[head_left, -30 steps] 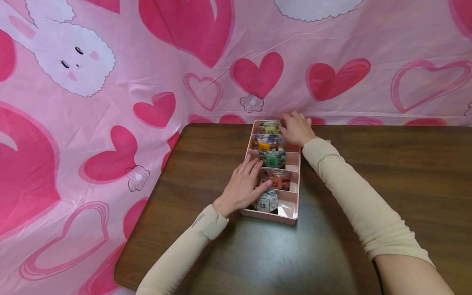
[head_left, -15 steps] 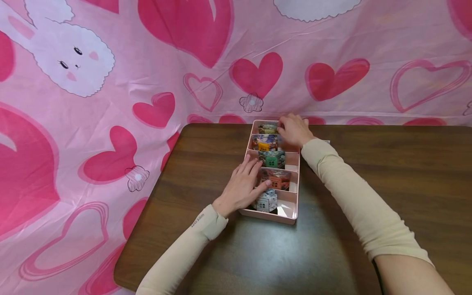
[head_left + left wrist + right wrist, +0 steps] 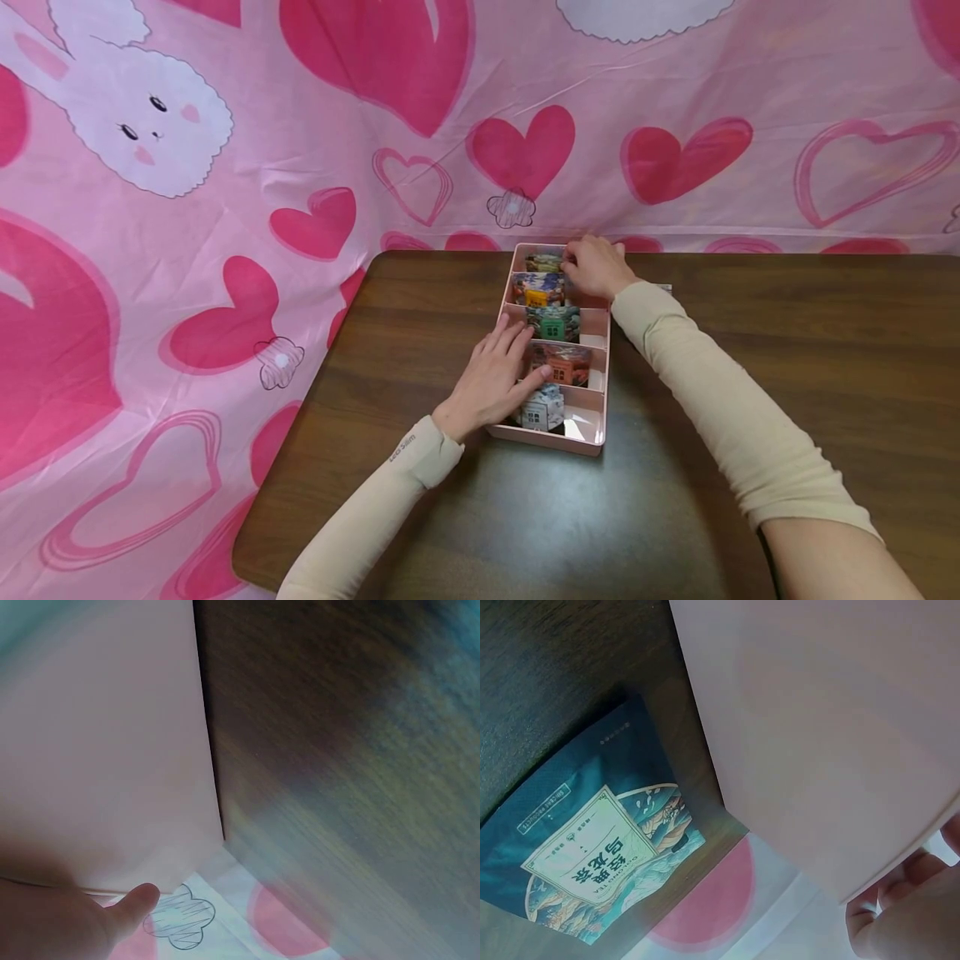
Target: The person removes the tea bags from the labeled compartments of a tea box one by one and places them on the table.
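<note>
A pink divided box (image 3: 592,425) stands on the wooden table with a tea packet in each compartment. My left hand (image 3: 491,383) rests on the box's left side, fingers spread along the rim and thumb over the orange-red packet (image 3: 566,371). At the far end, my right hand (image 3: 600,265) reaches over the right rim, fingers bent at the right edge of the yellow-green packet (image 3: 542,263). I cannot tell whether the fingertips pinch it. Nearer packets are yellow-and-blue (image 3: 536,290), green (image 3: 553,327) and white-grey (image 3: 543,412).
A dark teal oolong tea pouch (image 3: 592,832) lies on the table beside the box's right wall, mostly hidden by the right arm in the head view. Behind the table's far edge hangs a pink curtain (image 3: 690,75) printed with hearts, close to the box's far end.
My right hand has shifted slightly left and down over the far compartment, covering more of the yellow-green packet's right side. The left hand and the box stay in place.
</note>
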Demonstrator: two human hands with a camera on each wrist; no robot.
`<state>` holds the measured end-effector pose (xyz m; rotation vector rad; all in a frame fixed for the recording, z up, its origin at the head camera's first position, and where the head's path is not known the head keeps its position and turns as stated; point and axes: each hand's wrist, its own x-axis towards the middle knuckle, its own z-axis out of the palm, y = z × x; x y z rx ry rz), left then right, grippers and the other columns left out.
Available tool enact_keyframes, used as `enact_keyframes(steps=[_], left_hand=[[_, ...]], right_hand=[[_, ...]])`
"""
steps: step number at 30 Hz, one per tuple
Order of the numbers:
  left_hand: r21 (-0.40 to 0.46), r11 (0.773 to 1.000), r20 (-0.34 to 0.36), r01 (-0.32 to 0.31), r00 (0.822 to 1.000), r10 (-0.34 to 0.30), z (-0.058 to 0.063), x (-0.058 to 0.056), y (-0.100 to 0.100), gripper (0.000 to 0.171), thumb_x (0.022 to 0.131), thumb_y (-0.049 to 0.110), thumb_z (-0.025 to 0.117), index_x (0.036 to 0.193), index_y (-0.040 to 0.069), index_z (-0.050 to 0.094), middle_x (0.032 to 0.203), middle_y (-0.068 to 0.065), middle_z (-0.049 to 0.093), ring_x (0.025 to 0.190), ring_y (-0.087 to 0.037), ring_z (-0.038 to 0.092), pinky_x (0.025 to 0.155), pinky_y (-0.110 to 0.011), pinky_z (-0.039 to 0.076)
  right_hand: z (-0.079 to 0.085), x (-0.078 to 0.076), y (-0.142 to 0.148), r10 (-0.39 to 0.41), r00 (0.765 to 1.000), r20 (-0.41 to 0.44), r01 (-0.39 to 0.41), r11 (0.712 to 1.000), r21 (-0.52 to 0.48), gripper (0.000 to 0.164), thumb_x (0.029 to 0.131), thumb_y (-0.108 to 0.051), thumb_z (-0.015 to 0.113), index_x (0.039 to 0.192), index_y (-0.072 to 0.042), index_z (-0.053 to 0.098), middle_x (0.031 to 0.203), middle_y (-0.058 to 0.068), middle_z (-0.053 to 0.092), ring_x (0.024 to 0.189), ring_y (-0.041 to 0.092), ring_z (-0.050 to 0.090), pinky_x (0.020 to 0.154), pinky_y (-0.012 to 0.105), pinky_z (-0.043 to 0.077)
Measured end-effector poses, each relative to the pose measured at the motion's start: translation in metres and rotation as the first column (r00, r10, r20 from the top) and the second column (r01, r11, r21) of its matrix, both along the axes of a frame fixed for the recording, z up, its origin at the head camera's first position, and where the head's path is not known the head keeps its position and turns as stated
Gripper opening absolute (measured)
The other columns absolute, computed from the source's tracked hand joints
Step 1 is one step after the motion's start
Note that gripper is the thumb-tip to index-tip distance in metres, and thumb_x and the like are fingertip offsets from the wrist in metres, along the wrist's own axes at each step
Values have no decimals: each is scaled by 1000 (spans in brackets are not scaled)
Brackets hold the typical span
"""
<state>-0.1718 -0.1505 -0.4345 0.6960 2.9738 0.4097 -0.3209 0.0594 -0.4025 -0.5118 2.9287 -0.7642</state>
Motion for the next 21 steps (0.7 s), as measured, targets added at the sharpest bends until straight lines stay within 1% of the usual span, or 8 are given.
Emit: enact_keyframes(steps=[7, 11, 15, 21], left_hand=[[1, 1000, 7, -2, 1000, 2, 0, 0, 0, 77, 95, 66, 27, 151, 13, 32, 159, -5, 29, 152, -22, 4, 119, -50, 22], [2, 1000, 15, -1, 1000, 1, 1, 0, 0, 77, 95, 65, 28, 151, 13, 31, 158, -5, 29, 152, -23, 4, 119, -51, 22], [4, 1000, 19, -2, 1000, 2, 2, 0, 1, 76, 95, 64, 30, 151, 13, 32, 158, -5, 30, 152, -23, 6, 119, -51, 22], [3, 1000, 25, -5, 1000, 4, 3, 0, 1, 76, 95, 65, 30, 151, 13, 31, 158, -5, 30, 152, -23, 6, 119, -51, 22]], right_hand=[[4, -1, 2, -5, 1000, 24, 6, 1000, -18, 25, 98, -22, 53, 112, -5, 65, 111, 16, 62, 109, 36, 52, 89, 54, 33], [7, 0, 5, -17, 1000, 20, 18, 999, -44, 24, 98, -22, 53, 111, -5, 65, 107, 15, 62, 106, 34, 53, 89, 52, 33], [11, 1, 9, -17, 1000, -2, 17, 998, -63, 24, 98, -21, 53, 110, -4, 65, 106, 16, 63, 105, 33, 54, 87, 51, 33], [15, 0, 16, -26, 1000, -14, 24, 993, -117, 25, 98, -20, 52, 111, -4, 66, 110, 17, 64, 107, 34, 56, 88, 53, 35]])
